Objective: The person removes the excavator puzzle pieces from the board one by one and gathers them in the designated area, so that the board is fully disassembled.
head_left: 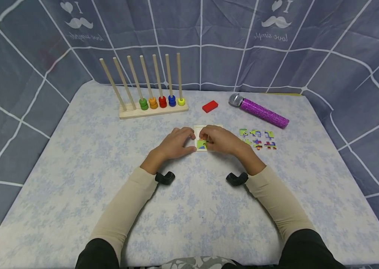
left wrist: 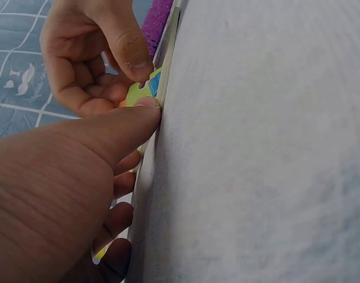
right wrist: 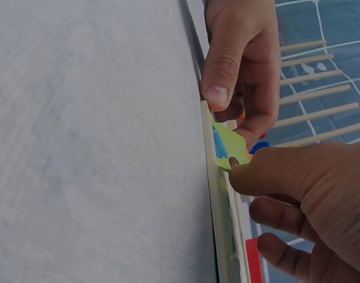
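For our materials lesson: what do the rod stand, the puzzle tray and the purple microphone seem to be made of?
Rod stand: probably wood, matt, judging by its pale tan, unpainted look.
Puzzle tray: likely thin wood, matt, given its pale tan edge; possibly board.
Purple microphone: perhaps glitter-coated plastic, judging by sparkling speckles; grey textured head, possibly metal mesh.

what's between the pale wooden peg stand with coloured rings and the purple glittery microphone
A red rectangular block lies between the stand and the microphone, touching neither, as the head view shows.
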The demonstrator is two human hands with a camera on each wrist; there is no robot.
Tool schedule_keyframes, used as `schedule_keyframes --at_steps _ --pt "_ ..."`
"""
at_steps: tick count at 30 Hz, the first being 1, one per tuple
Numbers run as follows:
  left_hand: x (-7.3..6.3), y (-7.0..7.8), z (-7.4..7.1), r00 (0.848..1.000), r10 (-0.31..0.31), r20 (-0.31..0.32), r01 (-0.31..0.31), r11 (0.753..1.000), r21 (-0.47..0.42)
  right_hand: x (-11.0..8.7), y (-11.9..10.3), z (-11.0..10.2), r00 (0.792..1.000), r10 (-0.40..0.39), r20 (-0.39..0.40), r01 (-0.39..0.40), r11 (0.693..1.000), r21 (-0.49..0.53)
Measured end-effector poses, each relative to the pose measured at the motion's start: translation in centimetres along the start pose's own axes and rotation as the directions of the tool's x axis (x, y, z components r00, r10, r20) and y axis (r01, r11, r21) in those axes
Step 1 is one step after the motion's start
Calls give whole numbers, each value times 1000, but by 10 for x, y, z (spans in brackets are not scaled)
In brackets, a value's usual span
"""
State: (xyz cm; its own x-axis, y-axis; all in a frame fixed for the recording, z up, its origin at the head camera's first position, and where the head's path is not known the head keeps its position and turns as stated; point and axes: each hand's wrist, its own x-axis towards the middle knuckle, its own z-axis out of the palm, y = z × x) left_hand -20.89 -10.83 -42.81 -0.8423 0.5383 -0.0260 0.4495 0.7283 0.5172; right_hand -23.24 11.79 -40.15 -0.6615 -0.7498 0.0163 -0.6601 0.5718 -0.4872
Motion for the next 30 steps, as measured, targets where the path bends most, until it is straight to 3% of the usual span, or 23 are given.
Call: schedule_keyframes --at_steps 10,16,22,30 --pt "1 1 2 1000 -16 11 16 1000 -7 -2 4 5 994 -65 -87 54 991 -124" --pt "2 2 3 1000 -9 10 9 1000 -14 -15 2 -13 988 -48 -145 42 998 -45" --pt "2 4 2 1000 -22 10 22 1000 -6 -57 19 -37 960 -131 -247 142 989 29" --pt "0 6 -2 999 -33 4 33 999 2 -130 53 -38 970 60 -236 -64 998 -10"
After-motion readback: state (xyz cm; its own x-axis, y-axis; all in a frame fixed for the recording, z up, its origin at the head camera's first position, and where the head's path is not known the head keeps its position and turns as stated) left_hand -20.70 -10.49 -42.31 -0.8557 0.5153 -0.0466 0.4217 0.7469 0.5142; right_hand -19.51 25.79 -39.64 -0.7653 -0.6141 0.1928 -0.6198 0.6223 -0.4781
